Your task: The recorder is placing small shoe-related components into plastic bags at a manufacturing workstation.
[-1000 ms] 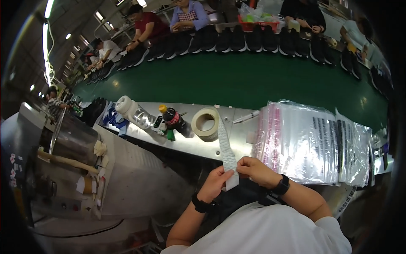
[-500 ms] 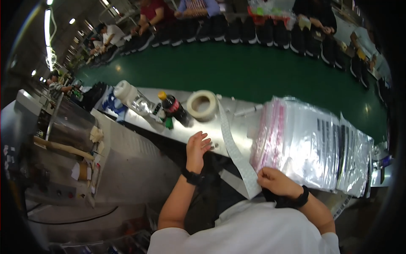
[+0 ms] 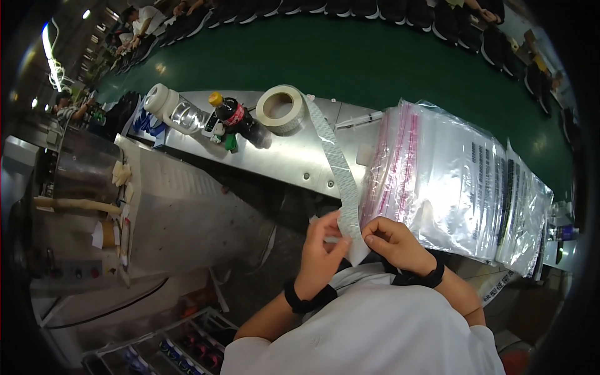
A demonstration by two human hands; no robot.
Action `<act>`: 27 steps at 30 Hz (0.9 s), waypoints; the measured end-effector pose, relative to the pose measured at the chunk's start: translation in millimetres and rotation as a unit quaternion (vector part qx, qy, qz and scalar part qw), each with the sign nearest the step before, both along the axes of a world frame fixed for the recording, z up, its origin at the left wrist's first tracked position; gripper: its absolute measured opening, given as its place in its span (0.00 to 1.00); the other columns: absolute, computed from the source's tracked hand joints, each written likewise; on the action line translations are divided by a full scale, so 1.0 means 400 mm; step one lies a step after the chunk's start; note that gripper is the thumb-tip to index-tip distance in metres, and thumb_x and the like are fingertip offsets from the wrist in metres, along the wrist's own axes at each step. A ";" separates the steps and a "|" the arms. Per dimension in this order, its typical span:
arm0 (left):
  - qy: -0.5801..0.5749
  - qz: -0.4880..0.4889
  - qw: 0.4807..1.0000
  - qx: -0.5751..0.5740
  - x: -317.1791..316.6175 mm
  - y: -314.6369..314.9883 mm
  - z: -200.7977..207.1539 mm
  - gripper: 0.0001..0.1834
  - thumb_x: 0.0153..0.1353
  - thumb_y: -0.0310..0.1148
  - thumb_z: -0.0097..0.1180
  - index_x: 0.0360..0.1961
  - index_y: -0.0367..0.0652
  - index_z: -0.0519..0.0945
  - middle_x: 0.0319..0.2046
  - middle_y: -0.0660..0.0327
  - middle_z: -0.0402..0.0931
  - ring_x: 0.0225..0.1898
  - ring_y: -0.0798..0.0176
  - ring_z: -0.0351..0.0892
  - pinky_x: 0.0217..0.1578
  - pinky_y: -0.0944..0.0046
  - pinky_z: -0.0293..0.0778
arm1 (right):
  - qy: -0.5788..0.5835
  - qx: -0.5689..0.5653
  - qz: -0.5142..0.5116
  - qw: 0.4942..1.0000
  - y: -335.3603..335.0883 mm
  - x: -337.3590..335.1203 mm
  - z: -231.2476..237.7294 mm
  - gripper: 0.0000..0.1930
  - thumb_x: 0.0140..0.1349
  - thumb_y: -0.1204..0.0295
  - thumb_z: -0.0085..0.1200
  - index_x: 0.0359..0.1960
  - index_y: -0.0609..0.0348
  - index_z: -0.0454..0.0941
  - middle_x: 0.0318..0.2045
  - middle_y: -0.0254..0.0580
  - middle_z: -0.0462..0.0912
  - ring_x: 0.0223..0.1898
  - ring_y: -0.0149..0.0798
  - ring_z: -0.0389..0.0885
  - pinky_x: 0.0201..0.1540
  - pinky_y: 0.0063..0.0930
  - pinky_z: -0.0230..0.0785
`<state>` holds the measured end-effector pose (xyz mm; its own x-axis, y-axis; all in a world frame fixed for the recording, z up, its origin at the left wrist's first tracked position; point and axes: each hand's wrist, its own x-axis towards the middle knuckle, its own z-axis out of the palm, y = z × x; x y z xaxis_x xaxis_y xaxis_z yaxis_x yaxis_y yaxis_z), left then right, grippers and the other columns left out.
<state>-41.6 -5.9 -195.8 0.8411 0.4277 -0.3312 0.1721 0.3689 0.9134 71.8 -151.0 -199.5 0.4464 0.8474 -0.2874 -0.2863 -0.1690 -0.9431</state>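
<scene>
A strip of pale, patterned labels (image 3: 338, 165) runs from a cream roll (image 3: 281, 111) on the metal bench down toward my body. With thumb and forefinger pinched, my right hand (image 3: 400, 247) is closed at the right edge of the strip, near its lower end. Whether a single label is between those fingertips is too small to tell. My left hand (image 3: 320, 253) is at the strip's left edge, its fingers curved and thumb apart from them. The fingertips there are at or touching the strip. Both wrists carry black bands.
A cola bottle (image 3: 240, 119), a clear jug with a white lid (image 3: 181, 112) and a small green item (image 3: 230, 143) stand left of the roll. Stacked clear plastic bags (image 3: 450, 181) lie right. Beyond the green belt (image 3: 350, 62), black shoes (image 3: 447, 28) line the far edge, with people behind.
My left hand has moved right and nearer to me, up to the strip. My right hand has shifted slightly up and left, still at the strip. The view has tilted downward.
</scene>
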 end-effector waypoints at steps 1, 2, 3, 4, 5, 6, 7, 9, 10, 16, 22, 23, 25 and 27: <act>-0.011 -0.046 0.969 0.243 0.001 -0.001 -0.005 0.23 0.58 0.22 0.50 0.55 0.38 0.63 0.34 0.61 0.71 0.37 0.69 0.73 0.38 0.71 0.72 | -0.007 -0.006 -0.005 1.000 0.000 0.002 0.004 0.05 0.62 0.73 0.46 0.35 0.61 0.71 0.26 0.29 0.70 0.28 0.21 0.65 0.31 0.16 0.61; -0.021 -0.092 0.877 0.472 -0.002 0.003 -0.008 0.19 0.59 0.23 0.49 0.52 0.37 0.66 0.35 0.60 0.72 0.38 0.69 0.73 0.39 0.70 0.72 | -0.005 -0.004 -0.007 1.000 0.006 0.000 0.011 0.05 0.62 0.73 0.46 0.35 0.61 0.71 0.26 0.29 0.70 0.28 0.21 0.65 0.31 0.16 0.61; -0.020 -0.095 0.876 0.473 -0.005 0.000 -0.017 0.19 0.59 0.23 0.49 0.52 0.37 0.66 0.35 0.60 0.72 0.38 0.69 0.73 0.39 0.70 0.72 | -0.024 -0.003 -0.009 1.000 0.015 -0.002 0.017 0.05 0.62 0.74 0.46 0.35 0.62 0.71 0.26 0.30 0.71 0.28 0.21 0.66 0.32 0.17 0.61; -0.011 -0.107 0.959 0.261 -0.007 -0.009 -0.030 0.16 0.60 0.23 0.48 0.50 0.35 0.67 0.37 0.60 0.72 0.39 0.69 0.73 0.40 0.70 0.72 | -0.042 -0.002 -0.010 0.999 0.021 -0.002 0.020 0.04 0.62 0.74 0.46 0.34 0.62 0.70 0.27 0.31 0.72 0.29 0.22 0.67 0.33 0.18 0.62; -0.001 -0.113 0.993 0.035 -0.007 -0.017 -0.037 0.13 0.61 0.23 0.46 0.47 0.34 0.69 0.38 0.59 0.72 0.40 0.69 0.73 0.41 0.70 0.72 | -0.041 0.000 -0.013 0.999 0.021 -0.001 0.014 0.04 0.62 0.74 0.46 0.34 0.62 0.70 0.27 0.31 0.72 0.29 0.22 0.67 0.33 0.18 0.62; 0.004 -0.093 0.996 -0.004 -0.006 -0.022 -0.035 0.11 0.62 0.22 0.44 0.46 0.33 0.70 0.42 0.58 0.72 0.42 0.69 0.73 0.43 0.70 0.71 | -0.025 0.007 -0.016 1.000 0.020 0.001 0.004 0.03 0.61 0.75 0.47 0.35 0.62 0.69 0.29 0.31 0.72 0.31 0.23 0.68 0.36 0.18 0.63; 0.005 -0.095 0.995 -0.003 -0.005 -0.023 -0.033 0.11 0.62 0.22 0.44 0.46 0.33 0.70 0.42 0.58 0.72 0.42 0.69 0.73 0.43 0.70 0.71 | -0.008 0.015 -0.020 1.000 0.020 0.002 -0.002 0.03 0.61 0.77 0.47 0.36 0.61 0.68 0.32 0.31 0.72 0.34 0.23 0.69 0.39 0.18 0.64; -0.039 -0.026 0.998 0.040 0.002 -0.024 -0.034 0.10 0.61 0.22 0.46 0.44 0.34 0.72 0.39 0.60 0.72 0.40 0.70 0.73 0.40 0.71 0.72 | -0.020 0.041 -0.036 0.998 0.024 0.005 0.009 0.04 0.60 0.78 0.48 0.36 0.61 0.67 0.33 0.32 0.72 0.35 0.24 0.69 0.40 0.19 0.65; -0.038 -0.026 0.998 0.040 0.008 -0.025 -0.033 0.10 0.61 0.22 0.46 0.44 0.34 0.72 0.39 0.60 0.72 0.40 0.70 0.73 0.40 0.71 0.72 | -0.034 0.066 -0.052 0.996 0.026 0.006 0.012 0.06 0.59 0.78 0.49 0.36 0.61 0.67 0.34 0.33 0.72 0.36 0.25 0.69 0.41 0.20 0.65; -0.070 -0.021 0.996 0.059 0.040 -0.035 -0.027 0.09 0.60 0.23 0.49 0.42 0.33 0.73 0.37 0.61 0.73 0.39 0.73 0.72 0.37 0.73 0.70 | -0.179 -0.016 -0.092 0.979 0.028 0.009 0.018 0.11 0.53 0.80 0.53 0.37 0.63 0.66 0.30 0.39 0.74 0.33 0.31 0.75 0.39 0.24 0.68; -0.036 0.013 0.994 0.106 0.069 0.029 0.003 0.05 0.60 0.23 0.47 0.35 0.32 0.75 0.33 0.61 0.75 0.33 0.74 0.72 0.37 0.74 0.68 | -0.269 -0.062 -0.100 0.956 -0.043 0.018 0.025 0.09 0.54 0.77 0.52 0.36 0.61 0.68 0.27 0.43 0.77 0.29 0.39 0.79 0.33 0.28 0.71; -0.054 0.043 0.989 0.133 0.078 0.044 0.010 0.05 0.60 0.23 0.48 0.35 0.31 0.74 0.33 0.60 0.75 0.34 0.73 0.72 0.38 0.72 0.69 | -0.267 -0.088 -0.022 0.959 -0.070 0.025 0.040 0.07 0.55 0.75 0.52 0.35 0.60 0.71 0.27 0.43 0.77 0.29 0.38 0.79 0.33 0.28 0.71; -0.105 0.000 0.979 0.172 0.115 0.060 0.031 0.07 0.62 0.23 0.44 0.36 0.31 0.73 0.33 0.56 0.75 0.33 0.68 0.74 0.36 0.70 0.70 | -0.196 -0.074 0.035 0.977 -0.114 0.042 0.065 0.05 0.55 0.75 0.52 0.33 0.60 0.73 0.27 0.44 0.78 0.28 0.39 0.79 0.32 0.28 0.71; -0.134 -0.129 0.980 0.075 0.158 0.045 0.035 0.10 0.63 0.25 0.41 0.37 0.29 0.73 0.36 0.51 0.76 0.38 0.62 0.76 0.41 0.67 0.71 | -0.234 -0.103 -0.149 0.955 -0.135 0.057 0.056 0.04 0.56 0.74 0.52 0.30 0.60 0.74 0.27 0.43 0.78 0.26 0.38 0.78 0.30 0.28 0.70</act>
<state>21.5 11.9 -181.9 0.9758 0.2163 -0.0324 -0.0123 0.2025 0.9792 94.8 -205.0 -177.2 0.7799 0.6092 -0.1438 0.0938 -0.3409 -0.9354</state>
